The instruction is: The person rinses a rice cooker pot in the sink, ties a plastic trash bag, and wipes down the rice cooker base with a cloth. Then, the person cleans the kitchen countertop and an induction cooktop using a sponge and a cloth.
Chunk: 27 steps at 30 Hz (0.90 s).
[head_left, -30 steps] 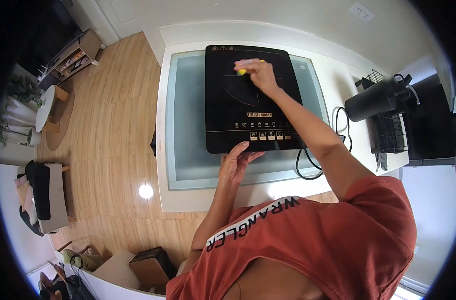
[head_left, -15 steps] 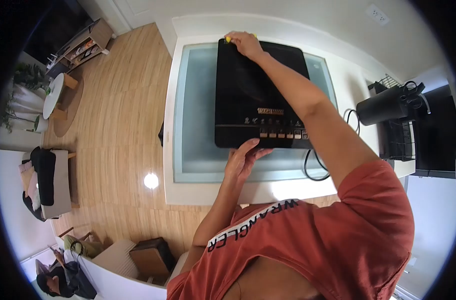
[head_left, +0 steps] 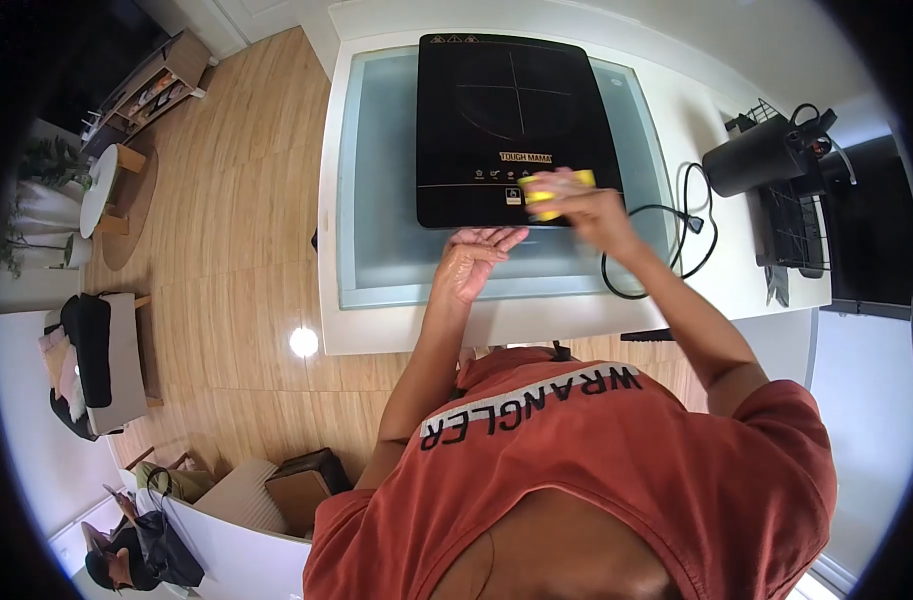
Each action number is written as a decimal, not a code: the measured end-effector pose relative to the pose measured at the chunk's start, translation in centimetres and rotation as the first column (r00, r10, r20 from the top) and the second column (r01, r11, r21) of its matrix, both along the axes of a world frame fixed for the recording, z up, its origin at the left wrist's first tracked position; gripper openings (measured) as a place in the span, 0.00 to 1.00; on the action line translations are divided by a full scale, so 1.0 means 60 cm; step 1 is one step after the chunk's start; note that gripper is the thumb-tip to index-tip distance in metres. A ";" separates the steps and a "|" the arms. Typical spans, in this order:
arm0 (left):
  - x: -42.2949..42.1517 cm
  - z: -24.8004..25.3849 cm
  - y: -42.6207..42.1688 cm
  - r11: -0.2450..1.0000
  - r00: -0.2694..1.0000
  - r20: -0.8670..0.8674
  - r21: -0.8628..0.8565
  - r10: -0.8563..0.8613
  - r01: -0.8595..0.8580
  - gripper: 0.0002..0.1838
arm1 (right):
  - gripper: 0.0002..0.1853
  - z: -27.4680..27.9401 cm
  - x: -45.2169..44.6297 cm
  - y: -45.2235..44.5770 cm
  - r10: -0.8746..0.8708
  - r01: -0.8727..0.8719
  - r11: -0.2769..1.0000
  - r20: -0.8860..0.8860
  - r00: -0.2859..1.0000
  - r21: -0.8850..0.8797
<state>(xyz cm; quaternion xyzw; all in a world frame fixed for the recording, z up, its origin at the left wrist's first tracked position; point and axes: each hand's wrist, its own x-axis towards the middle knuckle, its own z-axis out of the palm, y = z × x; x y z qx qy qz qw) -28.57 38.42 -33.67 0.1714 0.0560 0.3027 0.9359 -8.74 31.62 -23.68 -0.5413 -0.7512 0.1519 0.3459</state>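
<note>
A black induction cooktop marked TOUGH MAMA lies on the frosted glass panel of a white counter. My right hand is closed on a yellow sponge over the right part of the cooktop's control panel, covering several button labels. My left hand is palm up at the cooktop's front edge, its fingers apart and their tips close to that edge. Nothing shows in its palm.
A black cable loops over the counter right of the cooktop. Beyond it are a black cylindrical appliance and a wire rack. At the lower left, another person is beside a black bag.
The right hand has moved with the sponge from the cooktop's far edge to its control panel. My left thumb has left the cooktop's top, and its control labels show clearly again.
</note>
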 end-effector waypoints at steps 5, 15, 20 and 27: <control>0.002 0.059 -0.012 0.997 0.995 -0.099 -0.072 0.004 -0.011 0.16 | 0.20 -0.023 -0.029 0.011 -0.037 0.052 0.995 -0.169 0.985 0.086; 0.000 0.048 -0.013 0.986 0.974 -0.203 -0.106 0.102 -0.126 0.03 | 0.24 -0.013 -0.005 -0.009 -0.242 0.244 0.963 -0.035 0.970 0.118; 0.010 0.074 -0.016 0.982 0.927 -0.347 -0.061 0.145 -0.176 0.05 | 0.21 -0.033 0.172 0.143 -0.560 0.499 0.823 0.239 0.793 0.273; 0.008 0.052 -0.013 0.978 0.929 -0.332 -0.070 0.163 -0.197 0.04 | 0.21 -0.040 0.078 0.421 -0.159 0.158 0.966 -0.012 0.987 0.204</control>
